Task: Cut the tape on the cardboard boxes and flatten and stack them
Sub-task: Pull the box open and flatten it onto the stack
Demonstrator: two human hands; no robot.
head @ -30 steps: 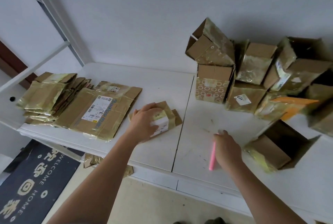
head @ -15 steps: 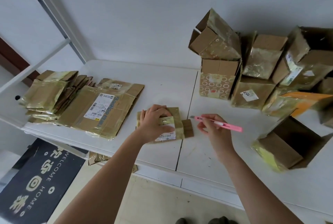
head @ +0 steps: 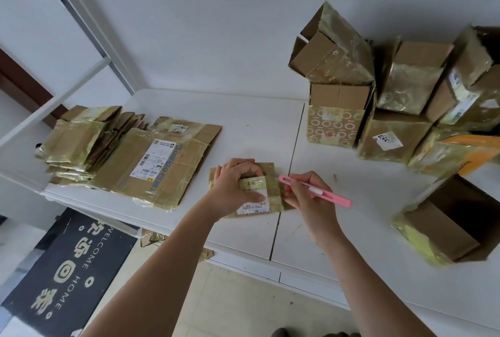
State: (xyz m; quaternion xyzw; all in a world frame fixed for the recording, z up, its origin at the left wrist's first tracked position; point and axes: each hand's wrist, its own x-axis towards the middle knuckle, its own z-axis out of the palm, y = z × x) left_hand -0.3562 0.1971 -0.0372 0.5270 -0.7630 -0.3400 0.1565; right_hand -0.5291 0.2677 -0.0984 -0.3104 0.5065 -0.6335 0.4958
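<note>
A small taped cardboard box with a white label lies on the white table near its front edge. My left hand grips this box from above, fingers curled over it. My right hand holds a pink utility knife like a pen, its tip at the box's right edge. A stack of flattened boxes lies at the table's left. Several unflattened taped boxes are piled at the back right.
An open box lies on its side at the right front. A white metal shelf frame rises at the left. A dark welcome mat and cardboard scraps lie on the floor below the table.
My right hand picked the pink knife up off the table and brought it left to the small box. My left hand kept hold of the box, which now lies flatter.
</note>
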